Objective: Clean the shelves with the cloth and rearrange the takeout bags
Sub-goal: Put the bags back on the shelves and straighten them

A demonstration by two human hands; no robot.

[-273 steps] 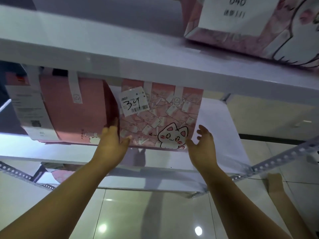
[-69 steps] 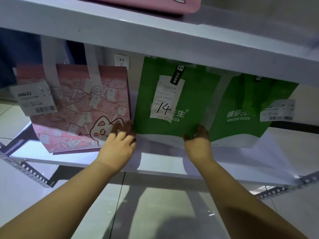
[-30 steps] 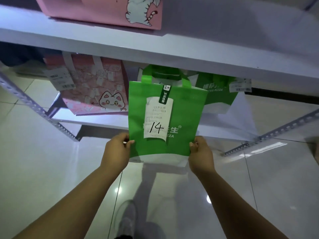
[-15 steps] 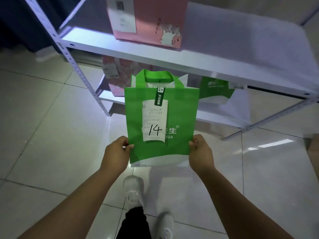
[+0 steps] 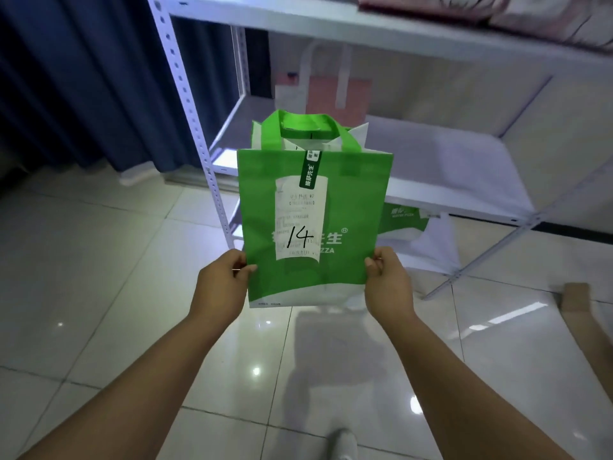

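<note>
Both forearms reach forward from the near edge, and the two hands are at about the same height. The left hand (image 5: 220,287) pinches the lower left edge of the green takeout bag (image 5: 351,200), with the thumb on the front and the fingers (image 5: 236,257) curled round the edge. The right hand (image 5: 389,287) pinches the lower right edge in the same way. The bag is held upright in the air above the floor (image 5: 99,260), in front of the shelf rack (image 5: 189,104), and it touches no shelf. On its front is a white receipt (image 5: 300,220) with a handwritten "14". The printed lines are too small to read, and the receipt covers part of the white lettering. The fingertips behind the bag are hidden. A pink bag (image 5: 338,94) stands far on the middle shelf (image 5: 447,161); it is blurred and the green handles hide its lower part. A second green bag (image 5: 403,220) is on the lowest shelf (image 5: 438,254), mostly hidden behind the held one. On the top shelf (image 5: 331,24) are pinkish things (image 5: 497,11), blurred and cut off by the upper edge. The rack is white metal with perforated posts. The floor has glossy pale tiles that reflect lamps. A dark blue curtain (image 5: 83,78) hangs at the far left. A brown cardboard piece (image 5: 577,297) lies at the right, partly cut off, and a white shoe (image 5: 341,443) shows at the near edge.
</note>
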